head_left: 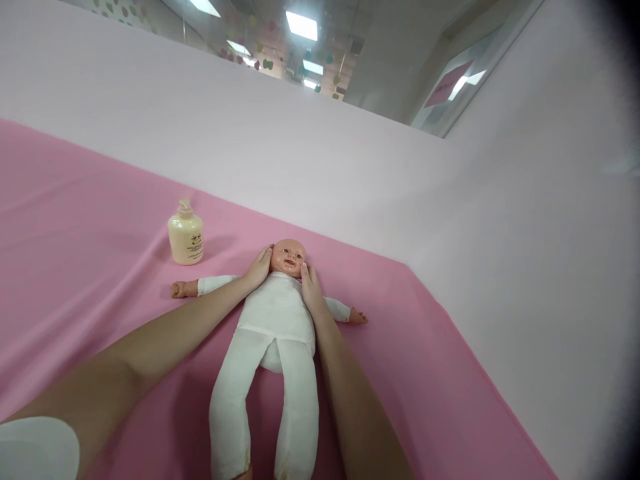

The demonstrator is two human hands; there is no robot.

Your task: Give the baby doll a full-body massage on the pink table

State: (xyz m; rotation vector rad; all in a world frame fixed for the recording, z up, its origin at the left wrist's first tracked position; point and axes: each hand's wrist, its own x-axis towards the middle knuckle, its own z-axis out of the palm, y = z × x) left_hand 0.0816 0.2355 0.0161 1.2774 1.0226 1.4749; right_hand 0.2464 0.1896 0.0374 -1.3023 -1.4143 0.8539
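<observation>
A baby doll [273, 310] with a plastic head and a white cloth body lies on its back, face up, its arms spread to both sides. My left hand [259, 268] rests along the left side of the doll's head, its fingers stretched out flat. Against the opposite cheek lies my right hand [311, 287], fingers also extended, with the fingertips near the doll's jaw. The head sits between my two palms, neither hand wrapped round it. Parts of the doll's upper arms are hidden behind my wrists, and its feet run out of view at the bottom.
A pale yellow pump bottle [186, 237] stands upright left of the doll's head. Pink cloth [400, 347] with a few folds covers the surface. White walls [320, 167] rise behind and at the right, with a window [385, 60] above.
</observation>
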